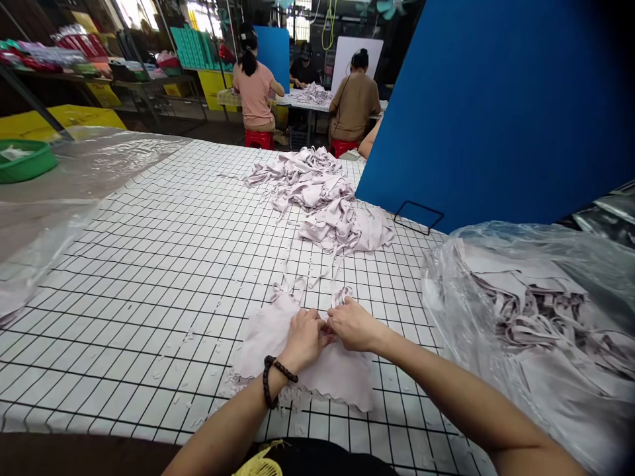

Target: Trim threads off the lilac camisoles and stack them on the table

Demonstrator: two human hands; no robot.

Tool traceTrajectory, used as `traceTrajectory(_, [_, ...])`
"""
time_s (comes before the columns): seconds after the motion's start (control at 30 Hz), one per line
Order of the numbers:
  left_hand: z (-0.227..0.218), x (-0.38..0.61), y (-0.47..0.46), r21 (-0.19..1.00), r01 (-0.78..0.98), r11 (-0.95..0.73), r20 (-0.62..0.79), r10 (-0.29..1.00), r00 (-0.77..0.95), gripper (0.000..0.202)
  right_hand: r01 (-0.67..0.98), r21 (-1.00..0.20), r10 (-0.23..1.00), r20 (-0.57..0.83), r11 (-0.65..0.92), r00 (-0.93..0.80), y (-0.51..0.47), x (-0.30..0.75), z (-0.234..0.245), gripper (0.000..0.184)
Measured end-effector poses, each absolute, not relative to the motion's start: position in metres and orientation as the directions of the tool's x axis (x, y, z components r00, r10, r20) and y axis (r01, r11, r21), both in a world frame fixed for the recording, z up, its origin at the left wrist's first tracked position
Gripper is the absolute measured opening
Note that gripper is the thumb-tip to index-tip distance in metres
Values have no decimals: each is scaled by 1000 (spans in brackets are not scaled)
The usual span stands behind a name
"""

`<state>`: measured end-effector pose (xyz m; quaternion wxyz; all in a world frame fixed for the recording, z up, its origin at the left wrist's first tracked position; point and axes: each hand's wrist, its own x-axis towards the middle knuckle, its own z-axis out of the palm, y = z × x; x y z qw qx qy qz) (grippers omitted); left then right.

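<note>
A pale pinkish garment point(265, 334) with thin straps lies spread on the grid-patterned tablecloth point(163, 264) in front of me. My left hand point(305, 337), a dark bead bracelet point(270, 380) on its wrist, rests on the garment with fingers curled at the middle of its upper part. Right beside it, my right hand point(353, 325) pinches the cloth, the fingertips of both hands almost meeting. Whether a small tool or thread is between the fingers is hidden. The straps stretch away from me across the table.
Heaped garments point(342, 225) of the same colour lie farther up the table. On the right is a clear plastic bag point(446, 284) full of similar cloth. A tall blue panel point(486, 112) stands behind it. A green basket point(27, 162) sits far left. Several people work at another table.
</note>
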<state>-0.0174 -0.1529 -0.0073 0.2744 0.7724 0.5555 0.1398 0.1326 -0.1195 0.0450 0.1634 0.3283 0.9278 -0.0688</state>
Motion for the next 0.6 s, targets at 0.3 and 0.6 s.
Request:
traceTrajectory(0.3, [-7,-18,-151,605,766,-219,-117,927,357,22,750,-277,656,-366,601,-660,-111,155,41,15])
traceTrajectory(0.6, [-3,-19,-150,589,770,-246,-107,921,375,24,742,-166,682,-303,650,-665,-122,139,40,10])
